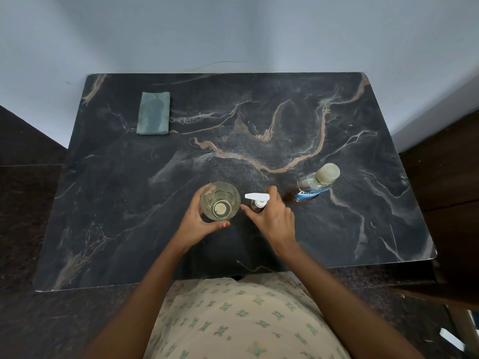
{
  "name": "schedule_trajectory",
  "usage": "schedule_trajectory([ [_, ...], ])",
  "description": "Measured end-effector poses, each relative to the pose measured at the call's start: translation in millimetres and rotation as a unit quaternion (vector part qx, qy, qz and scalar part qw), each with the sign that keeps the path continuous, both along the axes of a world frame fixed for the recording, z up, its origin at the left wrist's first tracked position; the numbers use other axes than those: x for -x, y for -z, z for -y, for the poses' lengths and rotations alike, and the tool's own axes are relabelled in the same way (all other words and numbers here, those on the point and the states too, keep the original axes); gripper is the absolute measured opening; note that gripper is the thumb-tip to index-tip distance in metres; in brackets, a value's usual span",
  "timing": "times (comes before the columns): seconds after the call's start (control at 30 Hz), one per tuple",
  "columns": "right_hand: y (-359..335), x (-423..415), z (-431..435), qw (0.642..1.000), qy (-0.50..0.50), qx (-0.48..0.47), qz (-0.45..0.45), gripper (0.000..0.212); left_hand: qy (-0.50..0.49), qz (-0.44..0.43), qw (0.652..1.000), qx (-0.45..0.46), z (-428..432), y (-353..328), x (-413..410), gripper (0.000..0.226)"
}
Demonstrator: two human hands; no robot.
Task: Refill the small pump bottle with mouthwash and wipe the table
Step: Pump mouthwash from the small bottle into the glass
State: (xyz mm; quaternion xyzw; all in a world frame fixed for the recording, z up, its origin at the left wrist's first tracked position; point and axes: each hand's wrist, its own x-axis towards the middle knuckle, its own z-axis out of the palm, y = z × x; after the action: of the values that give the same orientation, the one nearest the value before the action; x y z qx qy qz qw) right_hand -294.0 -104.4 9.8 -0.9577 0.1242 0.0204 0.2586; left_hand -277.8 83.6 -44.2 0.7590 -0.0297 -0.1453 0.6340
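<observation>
— Pump bottle (pixel 257 206), small and brown with a white pump head (pixel 256 196): where does it stand?
— Upright on the dark marbled table (pixel 259 120), toward the middle of the near edge. The right hand (pixel 273 218) is wrapped round its body from the right, fingers closed on it, the nozzle pointing left.

— And the other hand?
— The left hand (pixel 198 225) clasps a clear glass (pixel 220 200) just left of the bottle, fingers curved along its left side and the thumb along its near side. The glass stands upright with pale liquid in it. Both forearms reach in from the near edge, the hands close but not touching.

— What else is on the table?
— A mouthwash bottle (pixel 315 186) with a pale cap and a blue label stands to the right of the right hand, apart from it, toward the right edge. A folded grey-green cloth (pixel 154 113) lies flat near the far left corner, well apart from everything.

— Anything between the hands and the cloth?
— Only bare tabletop.
</observation>
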Motion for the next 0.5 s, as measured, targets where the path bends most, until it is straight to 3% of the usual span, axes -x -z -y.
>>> schedule_trajectory([
  [0.2, -9.3, 5.7, 12.0, 0.997, -0.029, -0.043, -0.057, 0.072, 0.003, -0.007, 1.000, -0.004, -1.5, 1.5, -0.2, 0.092],
  [0.3, -14.1, 6.9, 26.7, 0.995, -0.080, -0.042, -0.032, 0.086, 0.003, -0.007, 1.000, -0.002, -1.1, 2.0, -0.5, 0.092],
  [0.4, -13.6, -0.5, 43.2, 0.973, -0.177, -0.148, -0.003, 0.093, 0.004, -0.007, 1.000, -0.002, -1.0, 2.9, -0.9, 0.092],
  [0.5, -7.1, -7.2, 47.1, 0.942, -0.228, -0.243, -0.031, 0.080, 0.006, -0.006, 1.000, 0.001, -1.3, 2.7, -1.0, 0.092],
])
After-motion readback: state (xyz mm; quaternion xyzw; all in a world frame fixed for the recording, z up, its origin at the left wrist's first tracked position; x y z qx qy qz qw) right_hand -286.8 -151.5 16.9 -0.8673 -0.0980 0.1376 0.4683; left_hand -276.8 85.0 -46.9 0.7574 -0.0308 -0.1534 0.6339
